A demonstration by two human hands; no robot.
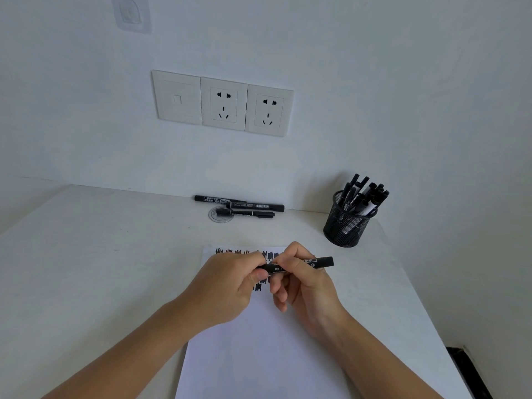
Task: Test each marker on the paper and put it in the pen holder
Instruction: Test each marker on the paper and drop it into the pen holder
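Note:
A black marker [321, 262] lies level between both hands above the white paper [259, 349]. My left hand [230, 286] pinches its left end, where the cap or tip is hidden by the fingers. My right hand [305, 286] grips the barrel near its middle. The paper carries rows of black scribbles along its top, partly hidden by the hands. A black mesh pen holder [345, 226] stands at the back right with several black markers upright in it. Three more black markers [247, 207] lie side by side at the back of the desk.
The white desk [100, 269] meets a white wall with a row of sockets [223, 103]. A round cable cover [220, 216] sits under the loose markers. The desk's right edge runs close past the pen holder and paper.

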